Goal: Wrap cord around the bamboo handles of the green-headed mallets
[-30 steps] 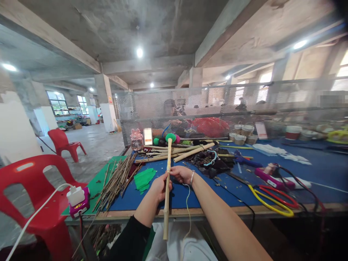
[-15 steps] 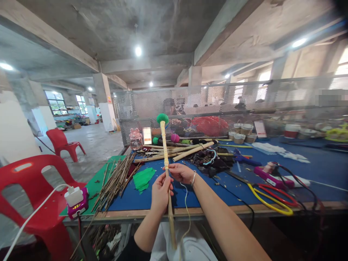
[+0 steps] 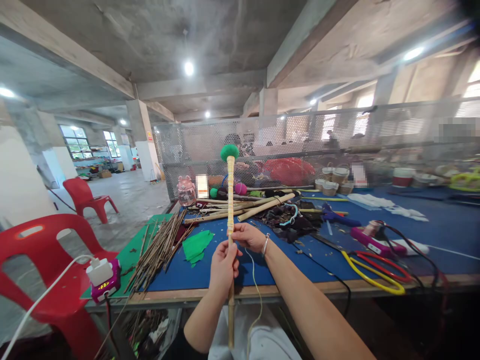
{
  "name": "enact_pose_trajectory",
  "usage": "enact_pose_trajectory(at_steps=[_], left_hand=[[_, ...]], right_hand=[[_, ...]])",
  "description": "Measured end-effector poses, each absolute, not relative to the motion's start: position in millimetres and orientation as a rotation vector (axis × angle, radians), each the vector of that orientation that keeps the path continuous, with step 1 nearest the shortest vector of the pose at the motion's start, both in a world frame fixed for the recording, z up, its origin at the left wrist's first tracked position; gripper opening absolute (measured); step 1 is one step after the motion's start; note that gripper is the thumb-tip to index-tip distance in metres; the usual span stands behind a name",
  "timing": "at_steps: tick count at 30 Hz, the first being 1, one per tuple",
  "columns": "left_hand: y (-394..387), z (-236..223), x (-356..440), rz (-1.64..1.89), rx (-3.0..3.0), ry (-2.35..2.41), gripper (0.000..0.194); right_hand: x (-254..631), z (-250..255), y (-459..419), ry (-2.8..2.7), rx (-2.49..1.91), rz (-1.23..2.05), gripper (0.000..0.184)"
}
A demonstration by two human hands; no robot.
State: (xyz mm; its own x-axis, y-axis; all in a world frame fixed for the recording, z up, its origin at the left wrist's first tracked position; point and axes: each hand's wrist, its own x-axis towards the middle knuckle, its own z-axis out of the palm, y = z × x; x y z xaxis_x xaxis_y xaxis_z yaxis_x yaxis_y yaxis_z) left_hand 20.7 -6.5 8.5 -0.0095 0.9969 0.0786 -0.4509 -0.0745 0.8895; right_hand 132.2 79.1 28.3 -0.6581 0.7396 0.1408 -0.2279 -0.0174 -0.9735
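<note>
A bamboo stick point(image 3: 230, 200) stands nearly upright before me, its upper part wrapped in pale yellow cord and topped by a round green head point(image 3: 229, 152). My left hand point(image 3: 223, 265) is closed around the bare stick just under the wrapping. Right above it, my right hand point(image 3: 245, 237) pinches at the lower end of the wrapping, thumb and fingers together. A loose pale cord point(image 3: 255, 280) hangs from near my right hand down to my lap. What exactly the right fingertips pinch is partly hidden.
On the blue table point(image 3: 168, 277) lie thin sticks point(image 3: 159, 250), a green cloth piece point(image 3: 197, 246), thicker bamboo poles point(image 3: 266, 207), yellow-and-red-handled shears point(image 3: 369, 275) and a purple power strip point(image 3: 378, 242). A mesh partition point(image 3: 202, 145) rises behind. Red chairs point(image 3: 48, 250) stand left.
The stick has turned to a more upright position, with its green head higher and slightly farther right. Both hands keep about the same place on it.
</note>
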Motion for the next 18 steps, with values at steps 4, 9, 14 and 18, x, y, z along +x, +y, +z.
enact_pose_trajectory(at_steps=[4, 9, 14, 18], left_hand=[[-8, 14, 19, 1.413, 0.906, 0.893, 0.037], [-9, 15, 15, 1.367, 0.824, 0.853, 0.038], [-10, 9, 14, 1.352, 0.842, 0.845, 0.039], [-12, 8, 8, 1.307, 0.866, 0.740, 0.039]], right_hand=[[131, 29, 78, -1.586, -0.542, 1.752, 0.031], [138, 31, 79, -1.656, -0.606, 1.731, 0.029], [141, 29, 81, -1.682, -0.674, 1.740, 0.032], [135, 29, 79, -1.649, -0.578, 1.842, 0.034]])
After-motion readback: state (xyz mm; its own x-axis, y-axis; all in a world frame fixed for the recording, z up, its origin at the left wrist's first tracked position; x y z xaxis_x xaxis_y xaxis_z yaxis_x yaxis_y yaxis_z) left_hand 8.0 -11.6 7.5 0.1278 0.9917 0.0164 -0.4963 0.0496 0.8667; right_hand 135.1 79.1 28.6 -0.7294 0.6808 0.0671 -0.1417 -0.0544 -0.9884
